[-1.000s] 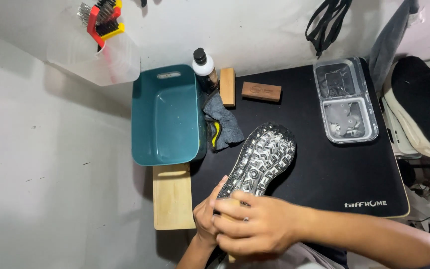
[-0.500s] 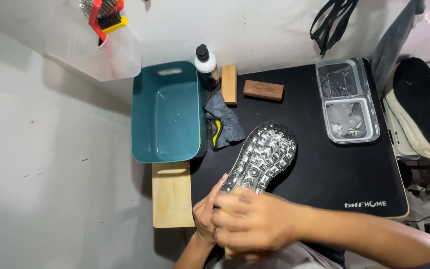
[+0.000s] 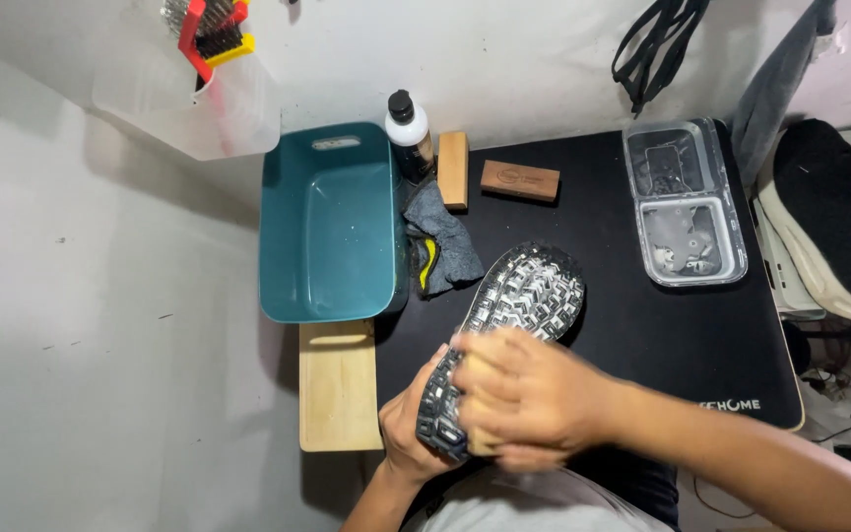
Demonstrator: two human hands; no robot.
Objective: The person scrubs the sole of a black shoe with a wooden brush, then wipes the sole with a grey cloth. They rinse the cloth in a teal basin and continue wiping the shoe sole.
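Two hands work one shoe (image 3: pixel 524 305): left hand (image 3: pixel 408 419) grips its heel, right hand (image 3: pixel 529 399), clutching a wooden brush (image 3: pixel 475 409), has slid toward the heel, away from the teal tub (image 3: pixel 332 227).

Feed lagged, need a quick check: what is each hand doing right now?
Left hand: closed around the heel of the upturned shoe.
Right hand: closed on a tan block, pressed against the sole.

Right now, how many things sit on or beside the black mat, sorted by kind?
Shoes: 2, the sole-up shoe held by both hands and a black shoe at the right edge.
Wooden blocks or brushes: 3.
Tubs and trays: 2, teal basin, clear tray.
Bottles: 1.
Cloths: 1.
Wooden boards: 1.
Total: 10.
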